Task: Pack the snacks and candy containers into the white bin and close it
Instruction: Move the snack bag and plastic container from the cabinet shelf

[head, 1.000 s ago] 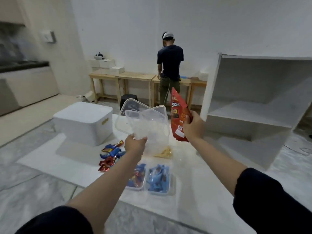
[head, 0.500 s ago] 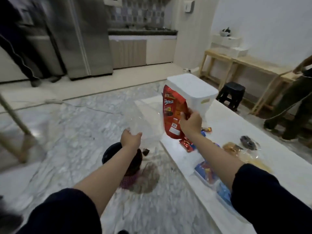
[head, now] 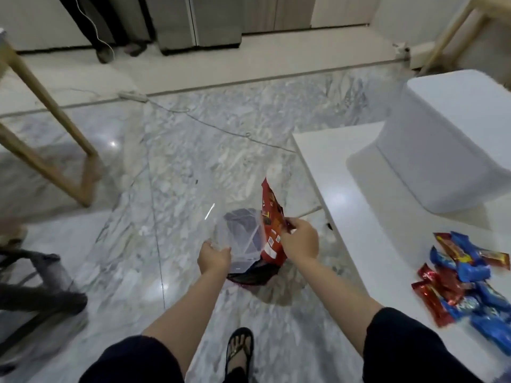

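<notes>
The left hand grips the near edge of a clear container, held tilted over a dark bin on the marble floor. The right hand pinches a red snack bag, upright and touching the container's right side. To the right, on the white table, the white bin stands with its lid on, and loose red and blue candies lie nearer

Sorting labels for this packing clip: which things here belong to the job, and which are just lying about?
Job: red snack bag, clear container, white bin, wrapped candies.
Lying about: dark bin bag, floor cable, wooden frame.
</notes>
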The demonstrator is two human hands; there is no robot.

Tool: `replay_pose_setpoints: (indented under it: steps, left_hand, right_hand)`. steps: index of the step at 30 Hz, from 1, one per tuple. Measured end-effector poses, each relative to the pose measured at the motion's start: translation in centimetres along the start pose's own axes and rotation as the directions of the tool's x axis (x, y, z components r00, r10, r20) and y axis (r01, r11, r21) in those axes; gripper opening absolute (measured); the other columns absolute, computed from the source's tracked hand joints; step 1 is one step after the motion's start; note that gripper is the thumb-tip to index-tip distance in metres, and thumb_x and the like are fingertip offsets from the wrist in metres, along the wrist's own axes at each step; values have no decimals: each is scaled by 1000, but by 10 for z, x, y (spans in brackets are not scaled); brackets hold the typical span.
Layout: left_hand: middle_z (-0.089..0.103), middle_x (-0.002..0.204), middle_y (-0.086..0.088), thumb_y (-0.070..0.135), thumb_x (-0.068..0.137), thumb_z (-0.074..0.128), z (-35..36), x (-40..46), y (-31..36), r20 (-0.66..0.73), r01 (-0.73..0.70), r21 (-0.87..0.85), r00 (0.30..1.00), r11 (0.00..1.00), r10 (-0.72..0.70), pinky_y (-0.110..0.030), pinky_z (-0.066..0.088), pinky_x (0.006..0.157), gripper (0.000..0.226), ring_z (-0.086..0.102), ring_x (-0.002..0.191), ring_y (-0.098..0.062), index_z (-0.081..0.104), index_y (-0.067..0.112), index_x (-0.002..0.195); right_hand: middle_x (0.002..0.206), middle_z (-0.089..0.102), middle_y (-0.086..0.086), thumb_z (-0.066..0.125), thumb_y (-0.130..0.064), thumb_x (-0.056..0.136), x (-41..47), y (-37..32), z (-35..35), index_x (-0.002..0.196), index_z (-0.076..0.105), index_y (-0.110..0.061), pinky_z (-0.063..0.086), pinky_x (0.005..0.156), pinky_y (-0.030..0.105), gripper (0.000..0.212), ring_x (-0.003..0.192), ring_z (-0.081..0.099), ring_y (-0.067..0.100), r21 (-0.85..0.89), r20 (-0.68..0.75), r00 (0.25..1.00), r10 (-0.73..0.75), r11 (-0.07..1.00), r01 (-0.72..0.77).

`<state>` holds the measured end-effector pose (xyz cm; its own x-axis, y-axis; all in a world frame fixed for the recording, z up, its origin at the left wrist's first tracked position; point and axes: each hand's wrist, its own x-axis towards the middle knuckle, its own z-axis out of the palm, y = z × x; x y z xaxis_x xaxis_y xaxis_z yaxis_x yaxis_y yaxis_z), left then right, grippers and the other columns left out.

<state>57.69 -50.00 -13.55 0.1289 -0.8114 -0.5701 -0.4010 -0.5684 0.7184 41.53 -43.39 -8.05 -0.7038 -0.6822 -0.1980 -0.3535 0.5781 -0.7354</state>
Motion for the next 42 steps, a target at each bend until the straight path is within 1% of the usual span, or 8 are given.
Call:
replay_pose_setpoints:
  steps: [10, 18, 22, 26, 29, 32, 36, 42]
  left_hand:
    - [59, 126, -11, 23, 88, 62, 90, 155, -56, 60, 134, 225, 987, 965, -151, -39, 47, 96, 46, 57, 113, -33, 49, 8, 129]
    - [23, 156, -8, 50, 90, 53, 124, 193, -87, 322, 171, 266, 912, 949, -255, -37, 29, 112, 82, 28, 142, -29, 14, 9, 150]
    - [42, 144, -11, 41, 95, 49, 120, 176, -71, 330, 144, 282, 914, 949, -237, -31, 35, 101, 62, 41, 133, -28, 34, 5, 143]
    - [53, 76, -16, 43, 94, 48, 120, 153, -36, 375, 29, 281, 917, 959, -138, -32, 36, 69, 45, 54, 64, -21, 58, 2, 79]
    - [60, 89, -31, 41, 94, 48, 123, 126, -3, 360, -57, 321, 930, 945, -66, -42, 48, 76, 53, 60, 84, -42, 60, -11, 95]
    - [54, 66, -12, 37, 95, 46, 123, 89, 43, 386, -166, 280, 921, 946, 47, -39, 44, 68, 42, 52, 68, -31, 53, 6, 69]
    - [63, 95, -7, 36, 94, 48, 124, 43, 98, 407, -251, 205, 901, 946, 151, -38, 49, 86, 29, 59, 90, -26, 58, 10, 99]
    - [60, 97, -4, 32, 95, 47, 143, -27, 153, 424, -437, 143, 838, 888, 344, -32, 45, 79, 26, 56, 90, -22, 56, 10, 104]
  right_hand:
    - [96, 70, 4, 62, -25, 87, 107, 100, 148, 104, 68, -18, 50, 70, 28, 19, 88, 66, 24, -80, 134, 962, 238, 970, -228]
    - [145, 45, 4, 63, -27, 89, 125, 139, 191, 146, 32, -16, 42, 100, 33, 65, 129, 47, 25, -135, 272, 888, 370, 929, -346]
    - [147, 43, 7, 58, -26, 92, 121, 131, 169, 145, 33, -13, 39, 103, 32, 60, 132, 44, 26, -187, 286, 876, 389, 919, -347]
    - [144, 47, 5, 55, -28, 92, 119, 108, 138, 143, 37, -15, 42, 101, 33, 56, 129, 48, 25, -134, 275, 885, 375, 927, -351]
    - [138, 53, 6, 54, -27, 93, 116, 78, 103, 139, 42, -16, 45, 96, 32, 50, 123, 53, 25, -96, 231, 915, 329, 944, -315]
    - [141, 49, 5, 52, -26, 94, 111, 45, 66, 142, 39, -15, 43, 100, 33, 50, 127, 49, 25, -27, 164, 952, 258, 966, -257]
    - [141, 50, 4, 50, -23, 94, 87, 13, 13, 139, 43, -14, 41, 103, 30, 47, 127, 49, 21, 99, 38, 988, 151, 983, -154]
    - [136, 54, 2, 50, -21, 95, 51, 2, -76, 135, 47, -14, 42, 103, 32, 41, 125, 51, 18, 182, -190, 977, 99, 981, -64]
